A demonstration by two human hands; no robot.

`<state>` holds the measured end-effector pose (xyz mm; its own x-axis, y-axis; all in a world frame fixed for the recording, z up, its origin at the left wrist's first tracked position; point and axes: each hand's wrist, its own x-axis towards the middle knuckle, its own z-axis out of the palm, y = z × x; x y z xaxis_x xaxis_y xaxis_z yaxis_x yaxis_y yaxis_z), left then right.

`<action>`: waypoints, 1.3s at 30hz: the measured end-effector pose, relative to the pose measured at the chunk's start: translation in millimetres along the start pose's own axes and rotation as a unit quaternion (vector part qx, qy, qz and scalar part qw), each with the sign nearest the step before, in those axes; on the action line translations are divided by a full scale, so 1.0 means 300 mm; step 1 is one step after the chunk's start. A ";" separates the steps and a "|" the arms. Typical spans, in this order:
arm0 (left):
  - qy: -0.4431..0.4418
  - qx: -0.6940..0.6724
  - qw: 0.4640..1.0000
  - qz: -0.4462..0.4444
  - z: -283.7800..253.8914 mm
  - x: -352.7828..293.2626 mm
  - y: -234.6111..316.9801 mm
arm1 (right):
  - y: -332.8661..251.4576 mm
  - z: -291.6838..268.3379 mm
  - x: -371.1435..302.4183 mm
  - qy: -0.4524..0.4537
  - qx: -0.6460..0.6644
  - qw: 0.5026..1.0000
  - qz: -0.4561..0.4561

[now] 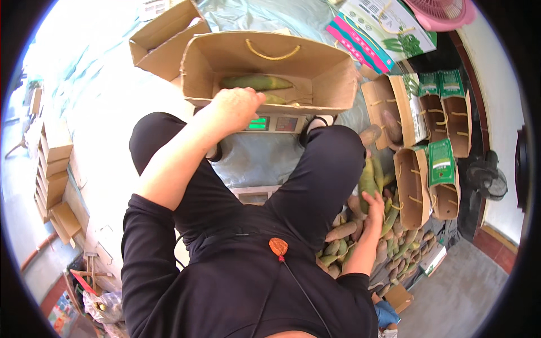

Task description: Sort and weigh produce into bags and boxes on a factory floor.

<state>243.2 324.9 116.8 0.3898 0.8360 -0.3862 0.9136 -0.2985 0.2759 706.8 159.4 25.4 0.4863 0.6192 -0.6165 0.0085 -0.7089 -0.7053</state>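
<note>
In front of me a brown cardboard carrier box [327, 67] with a yellow rope handle rests on a scale [270, 123] with a lit green display. Two long green radishes [256, 83] lie inside it, the nearer one partly hidden by the rim. My left hand [234, 107] curls over the box's near rim, fingers bent beside that nearer radish. Down at my right, my right hand [372, 207] grips the lower end of a green radish [367, 179] above a large pile of radishes [341, 232].
Open carrier boxes [414, 186] with rope handles stand right of the pile. An empty box [166, 42] is at far left of the scale. A pink fan [442, 11] and a black fan [487, 177] stand at right. Cardboard boxes [53, 174] are stacked at left.
</note>
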 end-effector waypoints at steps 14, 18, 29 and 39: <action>0.022 0.037 0.999 0.003 0.026 -0.006 -0.019 | -0.895 0.533 -0.150 -0.264 -0.263 0.826 -0.423; 0.012 0.025 1.000 0.013 0.008 0.003 -0.008 | -0.899 0.701 -0.093 -0.286 -0.358 0.751 -0.476; 0.049 0.014 0.998 0.020 0.047 -0.007 -0.026 | -0.833 0.903 0.102 -0.205 -0.385 0.700 -0.566; 0.016 -0.044 0.999 0.016 0.003 0.001 -0.058 | -0.607 0.444 0.176 -0.095 -0.071 0.891 -0.439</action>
<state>227.5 329.9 111.0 0.4143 0.8410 -0.3479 0.8863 -0.2857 0.3645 614.5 366.1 74.8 0.0819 0.9924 0.0923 0.4304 0.0483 -0.9013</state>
